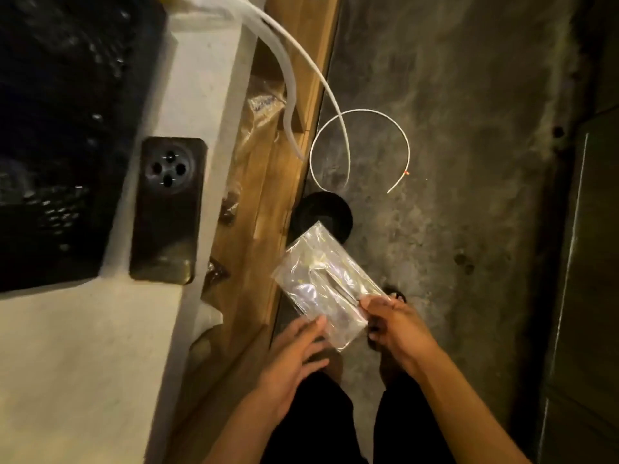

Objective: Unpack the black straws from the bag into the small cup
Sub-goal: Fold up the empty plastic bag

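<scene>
Stretching left of both hands, a pale grey counter (83, 346) carries a dark phone (165, 212). Beyond the fingertips, a clear crinkled plastic bag (326, 284) hangs, pinched by right hand (395, 324); left hand (294, 356), fingers spread, touches its lower edge.

The bag (326, 283) is thin clear plastic, glossy and crinkled, with bright streaks of glare across its creases. The bench (83, 346) at the left has a pale, matt, stone-like top; its edging (268, 182) is brown wood with visible grain and a slight sheen. The phone (167, 209) lying on it has a dark, smooth, glossy back. The floor (452, 162) looks like rough, mottled grey concrete. The white cable (365, 112) on the floor has a smooth plastic sheath.
</scene>
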The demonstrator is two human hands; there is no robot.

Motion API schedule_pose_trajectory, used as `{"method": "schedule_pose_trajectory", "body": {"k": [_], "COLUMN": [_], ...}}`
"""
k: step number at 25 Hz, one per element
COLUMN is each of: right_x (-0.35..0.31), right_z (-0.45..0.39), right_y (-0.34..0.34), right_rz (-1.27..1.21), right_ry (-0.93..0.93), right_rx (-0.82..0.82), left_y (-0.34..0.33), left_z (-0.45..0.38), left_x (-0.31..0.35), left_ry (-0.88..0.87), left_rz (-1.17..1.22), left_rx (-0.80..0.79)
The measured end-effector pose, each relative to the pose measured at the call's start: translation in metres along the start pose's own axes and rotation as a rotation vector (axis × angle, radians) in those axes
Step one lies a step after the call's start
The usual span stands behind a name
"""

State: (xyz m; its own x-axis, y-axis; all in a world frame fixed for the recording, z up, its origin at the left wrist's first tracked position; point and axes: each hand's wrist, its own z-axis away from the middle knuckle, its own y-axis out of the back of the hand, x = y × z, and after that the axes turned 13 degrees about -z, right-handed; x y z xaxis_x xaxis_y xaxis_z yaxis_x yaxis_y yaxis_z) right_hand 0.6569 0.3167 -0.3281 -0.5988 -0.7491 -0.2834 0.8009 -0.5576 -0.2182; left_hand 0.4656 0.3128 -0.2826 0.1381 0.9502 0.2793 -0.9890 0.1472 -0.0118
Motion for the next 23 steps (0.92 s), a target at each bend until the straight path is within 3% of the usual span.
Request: {"method": "schedule_pose_trajectory", "body": {"k": [6, 10, 14, 19, 23], "right_x": [0.018, 0.038, 0.057, 0.071, 0.061], "right_z": [-0.171, -0.310, -0.396, -0.446, -0.442], "right_y": [0.016, 0.031, 0.044, 0.041, 0.028], "right_rz": [-0.069, 0.000, 0.101, 0.146, 0.180], "right_ry": [-0.088, -0.128, -0.196, -0.282, -0.270], "right_rx": [-0.027, 0.068, 0.094, 0.097, 0.066], "left_y": [-0.016, -0.005, 0.002, 0.012, 0.020], "left_z": [-0.190, -0.341, -0.437, -0.488, -0.486], "left_x": [-0.006, -0.008, -0.005, -0.001, 0.010], "left_ry": [0.108, 0.109, 0.114, 0.038, 0.102], "left_rz": [0.018, -0.036, -0.159, -0.273, -0.257], "left_rx": [0.094, 0.214, 0.267, 0.380, 0.417]}}
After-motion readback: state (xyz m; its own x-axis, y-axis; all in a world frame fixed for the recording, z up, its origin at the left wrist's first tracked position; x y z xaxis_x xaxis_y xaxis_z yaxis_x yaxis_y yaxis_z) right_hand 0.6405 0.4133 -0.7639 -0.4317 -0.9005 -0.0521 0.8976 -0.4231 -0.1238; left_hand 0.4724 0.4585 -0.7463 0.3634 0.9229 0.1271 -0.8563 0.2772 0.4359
